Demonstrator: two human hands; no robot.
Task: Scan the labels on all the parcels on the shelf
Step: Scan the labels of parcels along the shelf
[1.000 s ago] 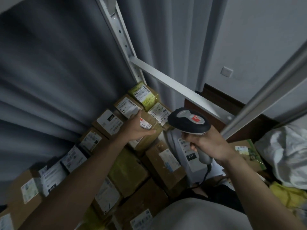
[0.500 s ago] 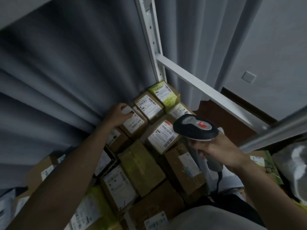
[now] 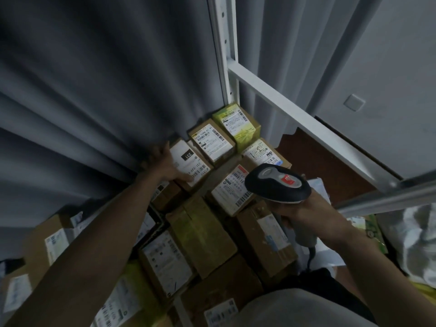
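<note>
Several cardboard parcels with white labels fill the shelf below me. My left hand (image 3: pixel 164 162) grips a brown parcel marked 231 (image 3: pixel 192 161) at the back against the curtain, thumb across its label. My right hand (image 3: pixel 304 208) grips the handle of a black and grey barcode scanner (image 3: pixel 277 182), whose head hangs over a parcel with a large barcode label (image 3: pixel 232 191). Behind these stand a brown parcel (image 3: pixel 212 141) and a yellow-green parcel (image 3: pixel 237 122).
A grey curtain (image 3: pixel 94 90) hangs close behind the parcels. A white shelf upright (image 3: pixel 223 55) and crossbar (image 3: pixel 306 123) frame the right side. The scanner cable (image 3: pixel 311 253) drops toward my body. White bags (image 3: pixel 417 234) lie at the far right.
My left hand moved from the front parcel back to the parcel marked 231 by the curtain and turned its label up. The scanner stayed in my right hand while my view swung left.
</note>
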